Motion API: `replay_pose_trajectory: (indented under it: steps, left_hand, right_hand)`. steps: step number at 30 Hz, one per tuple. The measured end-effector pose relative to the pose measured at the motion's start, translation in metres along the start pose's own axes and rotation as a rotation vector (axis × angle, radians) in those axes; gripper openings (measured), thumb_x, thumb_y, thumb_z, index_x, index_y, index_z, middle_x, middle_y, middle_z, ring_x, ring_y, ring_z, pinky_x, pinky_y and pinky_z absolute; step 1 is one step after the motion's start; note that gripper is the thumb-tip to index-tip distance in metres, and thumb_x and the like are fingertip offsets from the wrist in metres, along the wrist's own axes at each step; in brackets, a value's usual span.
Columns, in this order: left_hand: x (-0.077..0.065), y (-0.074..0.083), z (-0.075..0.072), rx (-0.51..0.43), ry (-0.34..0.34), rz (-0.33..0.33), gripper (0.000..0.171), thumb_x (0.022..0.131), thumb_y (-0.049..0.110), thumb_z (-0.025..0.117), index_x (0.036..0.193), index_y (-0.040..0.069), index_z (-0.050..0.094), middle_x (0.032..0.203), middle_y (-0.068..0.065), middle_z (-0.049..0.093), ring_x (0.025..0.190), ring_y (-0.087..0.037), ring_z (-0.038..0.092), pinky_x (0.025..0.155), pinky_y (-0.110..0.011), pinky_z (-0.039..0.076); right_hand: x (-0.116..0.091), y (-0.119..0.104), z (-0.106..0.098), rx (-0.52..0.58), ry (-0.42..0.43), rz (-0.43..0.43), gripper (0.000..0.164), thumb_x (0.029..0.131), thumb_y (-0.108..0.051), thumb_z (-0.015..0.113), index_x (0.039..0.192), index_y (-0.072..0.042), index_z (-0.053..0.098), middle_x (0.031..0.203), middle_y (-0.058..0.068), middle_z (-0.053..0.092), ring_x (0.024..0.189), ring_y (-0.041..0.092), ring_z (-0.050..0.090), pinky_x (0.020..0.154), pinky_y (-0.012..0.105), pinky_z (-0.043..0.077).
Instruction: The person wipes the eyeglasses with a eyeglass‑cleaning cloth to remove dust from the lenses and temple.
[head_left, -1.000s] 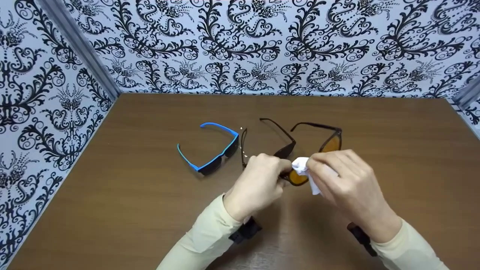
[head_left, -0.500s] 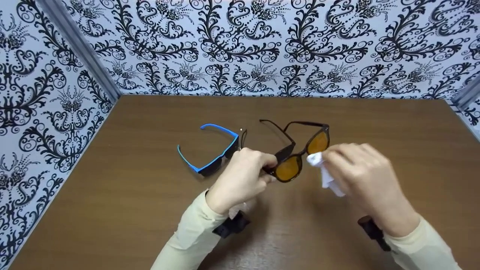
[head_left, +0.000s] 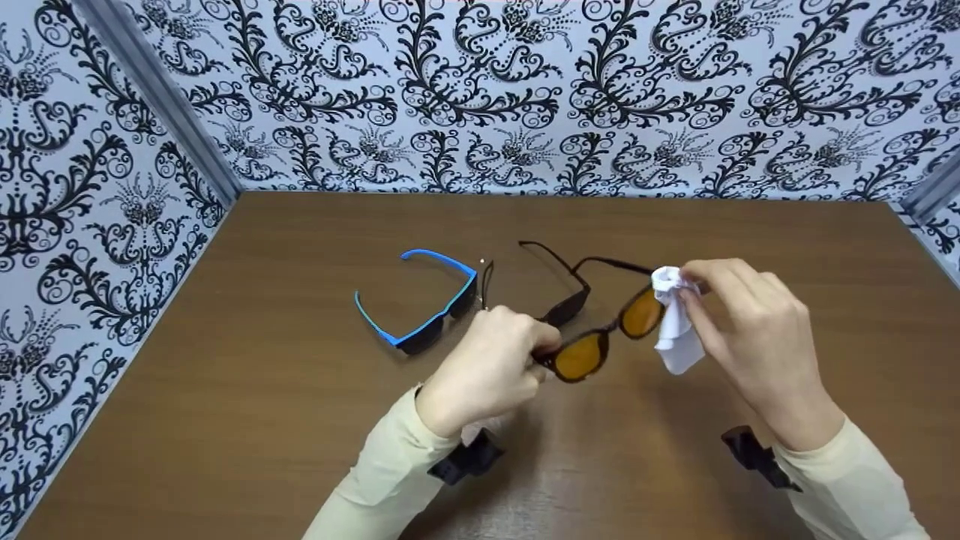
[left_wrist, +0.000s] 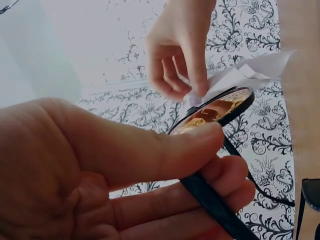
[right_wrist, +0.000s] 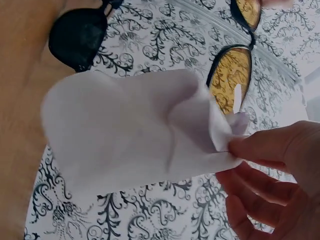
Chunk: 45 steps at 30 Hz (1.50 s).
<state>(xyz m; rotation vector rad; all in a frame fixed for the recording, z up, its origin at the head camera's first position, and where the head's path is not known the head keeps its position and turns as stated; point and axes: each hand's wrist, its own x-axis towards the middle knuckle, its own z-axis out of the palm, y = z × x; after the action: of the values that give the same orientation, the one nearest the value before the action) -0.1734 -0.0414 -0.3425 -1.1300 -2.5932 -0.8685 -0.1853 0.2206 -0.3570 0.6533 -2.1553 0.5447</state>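
Note:
My left hand (head_left: 491, 367) pinches dark-framed sunglasses (head_left: 581, 358) with amber lenses at one hinge end, holding them up over the table. In the left wrist view, the thumb presses near the lens and one temple runs between thumb and fingers. A white cloth (head_left: 679, 337) hangs from my right hand (head_left: 757, 337), which pinches it between thumb and fingertips at the far lens. The right wrist view shows the cloth (right_wrist: 125, 130) spread out below the pinch, close to the amber lens (right_wrist: 231, 75). Whether cloth and lens touch, I cannot tell.
Blue-framed sunglasses (head_left: 439, 322) with dark lenses stand open on the brown table (head_left: 262, 420), to the left. Behind my left hand lies a dark pair of sunglasses (head_left: 568, 306), partly hidden. Patterned panels (head_left: 480, 97) border the table at the back and left.
My right hand and the cloth have moved right and up from the near lens to the far lens. The left hand has shifted slightly left, tilting the amber sunglasses.

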Motion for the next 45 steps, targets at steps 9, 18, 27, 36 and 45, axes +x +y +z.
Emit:
replay_pose_trajectory:
  steps: [9,18,27,36,45]
  left_hand:
    - [0.002,-0.003,0.002,0.015,0.042,-0.01,0.024,0.065,-0.011,0.061,0.06,0.012,0.056,0.057,0.01,0.046,0.057,-0.009,0.044,0.054,-0.025,0.036]
    - [-0.008,-0.01,-0.008,-0.031,-0.018,0.015,0.027,0.061,-0.013,0.055,0.059,0.014,0.055,0.056,0.011,0.048,0.052,-0.004,0.035,0.049,-0.021,0.027]
    - [-0.008,-0.008,-0.005,-0.008,0.006,0.017,0.026,0.062,-0.012,0.056,0.06,0.013,0.061,0.059,0.008,0.06,0.053,-0.006,0.046,0.047,-0.022,0.033]
    - [-0.011,-0.008,-0.006,-0.027,-0.03,0.016,0.023,0.062,-0.011,0.062,0.059,0.011,0.058,0.055,0.008,0.053,0.051,-0.003,0.038,0.051,-0.023,0.032]
    - [-0.009,-0.009,-0.001,-0.045,0.003,0.03,0.021,0.064,-0.012,0.061,0.064,0.008,0.064,0.062,0.003,0.063,0.056,-0.007,0.052,0.052,-0.023,0.04]
  right_hand:
    - [-0.004,-0.014,0.02,0.123,-0.009,-0.257,0.017,0.09,-0.013,0.063,0.095,0.002,0.069,0.091,0.017,0.066,0.072,0.032,0.061,0.061,0.042,0.052]
    - [-0.007,-0.006,0.014,0.036,-0.022,-0.157,0.017,0.08,-0.009,0.068,0.094,0.0,0.07,0.089,0.012,0.068,0.072,0.027,0.062,0.063,0.04,0.047]
    - [-0.002,-0.023,0.022,0.073,-0.016,-0.377,0.024,0.095,-0.019,0.054,0.091,-0.001,0.069,0.088,0.012,0.067,0.073,0.027,0.062,0.062,0.04,0.049]
    - [-0.007,-0.006,0.013,0.005,-0.001,-0.196,0.018,0.086,-0.015,0.062,0.092,0.001,0.069,0.087,0.013,0.067,0.073,0.03,0.063,0.063,0.045,0.046]
    - [-0.004,-0.017,0.02,0.103,-0.027,-0.373,0.029,0.099,-0.023,0.051,0.093,0.0,0.069,0.091,0.013,0.065,0.072,0.026,0.06,0.06,0.037,0.049]
